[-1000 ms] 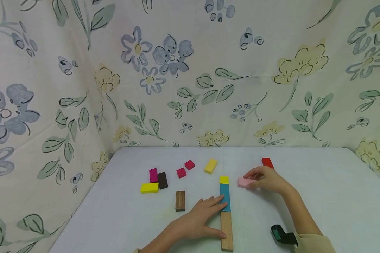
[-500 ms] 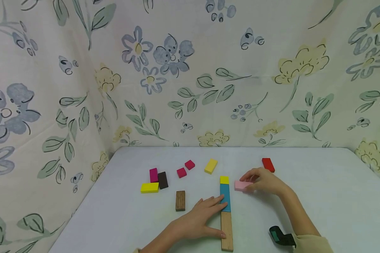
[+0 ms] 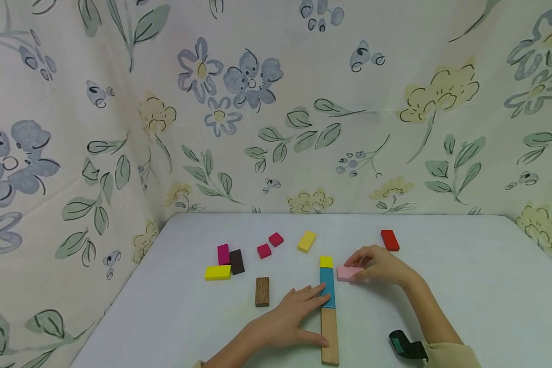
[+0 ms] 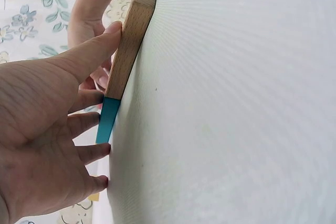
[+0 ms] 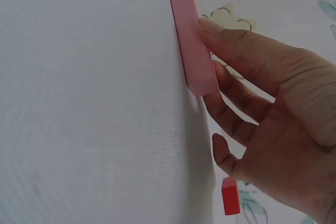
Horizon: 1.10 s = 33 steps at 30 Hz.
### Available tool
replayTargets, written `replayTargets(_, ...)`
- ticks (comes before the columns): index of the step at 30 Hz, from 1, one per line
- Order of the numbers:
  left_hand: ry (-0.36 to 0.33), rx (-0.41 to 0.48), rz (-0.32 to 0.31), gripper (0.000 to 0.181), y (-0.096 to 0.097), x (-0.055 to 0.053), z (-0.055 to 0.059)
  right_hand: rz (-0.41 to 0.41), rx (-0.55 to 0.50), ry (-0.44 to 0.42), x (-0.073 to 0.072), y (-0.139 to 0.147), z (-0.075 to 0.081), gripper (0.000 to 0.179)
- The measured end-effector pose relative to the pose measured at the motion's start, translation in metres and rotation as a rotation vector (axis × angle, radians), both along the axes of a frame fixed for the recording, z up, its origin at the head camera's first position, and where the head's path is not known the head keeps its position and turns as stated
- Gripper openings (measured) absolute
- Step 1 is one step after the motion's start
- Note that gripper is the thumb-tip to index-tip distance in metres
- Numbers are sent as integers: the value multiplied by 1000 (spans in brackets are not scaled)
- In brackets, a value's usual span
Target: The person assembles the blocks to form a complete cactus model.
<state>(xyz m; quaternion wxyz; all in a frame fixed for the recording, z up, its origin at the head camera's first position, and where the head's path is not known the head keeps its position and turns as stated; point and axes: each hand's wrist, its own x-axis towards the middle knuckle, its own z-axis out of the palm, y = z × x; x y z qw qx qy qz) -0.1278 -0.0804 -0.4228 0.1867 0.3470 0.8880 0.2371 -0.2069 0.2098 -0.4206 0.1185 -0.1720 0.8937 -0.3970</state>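
Observation:
A line of blocks runs away from me in the head view: a long plain wooden block [image 3: 330, 332], a blue block [image 3: 327, 278] and a small yellow block [image 3: 326, 261] at the far end. My left hand [image 3: 287, 317] lies with spread fingers along its left side, thumb on the wooden block and fingertips on the blue one. Thumb and fingers of my right hand [image 3: 384, 266] pinch a pink block [image 3: 345, 273], lying crosswise just right of the blue block. In the right wrist view the thumb presses the pink block's [image 5: 194, 45] side.
A red block [image 3: 390, 240] lies beyond my right hand. Left of the line are a dark brown wooden block [image 3: 262, 292], a yellow block [image 3: 217, 273], a black-brown block [image 3: 236, 261], a magenta block [image 3: 223, 254] and two crimson cubes [image 3: 264, 251]. Another yellow block [image 3: 306, 242] lies at the back.
My right hand has slid the pink block leftward, closer to the blue block, and the red block shows fully now. The left hand has stayed in place.

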Motion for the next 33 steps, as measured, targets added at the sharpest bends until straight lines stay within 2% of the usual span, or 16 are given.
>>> replayTargets(20, -24, 5, -4, 81, 0, -2, -2, 50, -30, -11, 1, -4, 1, 26)
replayTargets(25, -31, 32, -32, 80, -3, -8, -13, 54, -30, -9, 1, -4, 0, 27)
replayTargets(33, 26, 84, -61, 82, -6, -14, -34, 60, -40, -12, 1, -5, -1, 27)
